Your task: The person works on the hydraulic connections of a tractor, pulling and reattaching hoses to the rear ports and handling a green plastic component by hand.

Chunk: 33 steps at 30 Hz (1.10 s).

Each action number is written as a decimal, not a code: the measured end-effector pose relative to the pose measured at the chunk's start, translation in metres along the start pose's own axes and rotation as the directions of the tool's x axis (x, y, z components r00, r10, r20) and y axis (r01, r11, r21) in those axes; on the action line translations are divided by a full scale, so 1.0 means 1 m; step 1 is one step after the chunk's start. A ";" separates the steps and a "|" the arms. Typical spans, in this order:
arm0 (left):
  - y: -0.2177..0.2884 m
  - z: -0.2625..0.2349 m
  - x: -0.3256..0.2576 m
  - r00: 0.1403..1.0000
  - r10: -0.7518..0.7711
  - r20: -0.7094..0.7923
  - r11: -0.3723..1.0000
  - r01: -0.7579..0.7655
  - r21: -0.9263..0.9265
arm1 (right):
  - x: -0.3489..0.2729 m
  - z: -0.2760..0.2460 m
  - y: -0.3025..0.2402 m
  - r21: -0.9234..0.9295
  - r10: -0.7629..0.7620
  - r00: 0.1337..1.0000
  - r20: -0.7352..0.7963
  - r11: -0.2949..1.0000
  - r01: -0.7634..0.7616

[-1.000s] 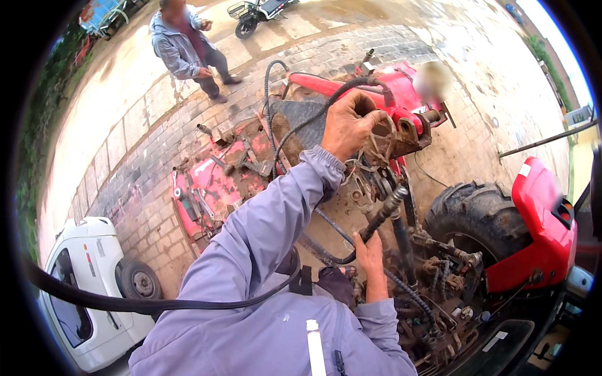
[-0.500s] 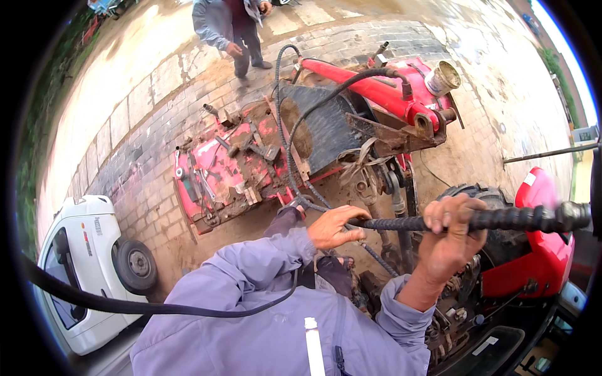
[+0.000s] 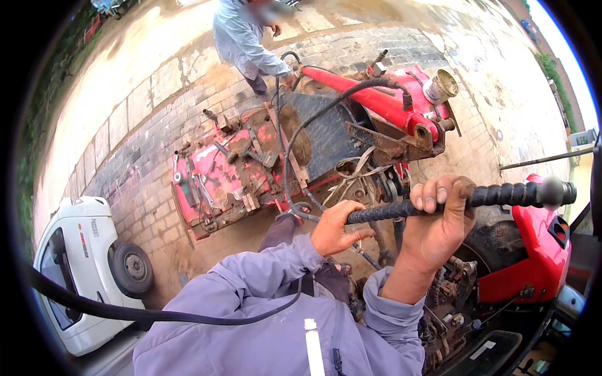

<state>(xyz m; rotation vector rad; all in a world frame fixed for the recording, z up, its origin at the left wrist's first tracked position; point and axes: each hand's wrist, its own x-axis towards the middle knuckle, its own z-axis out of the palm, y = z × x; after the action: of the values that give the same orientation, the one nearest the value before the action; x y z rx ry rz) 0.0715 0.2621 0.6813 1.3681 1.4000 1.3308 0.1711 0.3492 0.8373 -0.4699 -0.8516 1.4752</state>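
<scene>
Black hose [image 3: 377, 215] tip rose slightly since the earlier frame; long axis ran left-right, tip pointing right, beside the red fender [image 3: 532, 260]. Right hand [image 3: 437, 229] wrapped round it; left hand [image 3: 333, 230] touched it, thumb spread, closure unclear.

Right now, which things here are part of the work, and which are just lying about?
In use:
black hose
left hand and right hand, both holding it

Apparently just about:
wrenches, lying on red machinery, though they might serve
small bucket, beyond the hose
white vehicle, at far left
</scene>
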 end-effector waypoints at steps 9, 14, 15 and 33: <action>-0.005 -0.050 -0.003 0.995 -0.037 0.092 0.994 0.028 0.102 | -0.011 -0.005 0.023 0.009 0.114 0.992 0.059 0.993 -0.114; 0.000 -0.074 -0.019 0.974 -0.159 0.163 0.975 0.128 0.182 | -0.024 -0.023 0.034 0.075 0.212 0.977 -0.010 0.975 -0.211; -0.002 -0.077 -0.022 0.972 -0.164 0.166 0.972 0.130 0.198 | -0.026 -0.025 0.036 0.075 0.228 0.973 -0.038 0.971 -0.225; -0.004 -0.082 -0.038 0.964 -0.139 0.226 0.961 0.076 0.265 | -0.036 -0.025 0.036 0.024 0.276 0.955 -0.104 0.961 -0.275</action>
<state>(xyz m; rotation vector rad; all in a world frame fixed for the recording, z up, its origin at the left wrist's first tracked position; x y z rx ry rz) -0.0036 0.2117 0.6863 1.5393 1.4896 0.9001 0.1702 0.3226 0.7873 -0.6758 -0.7140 1.6920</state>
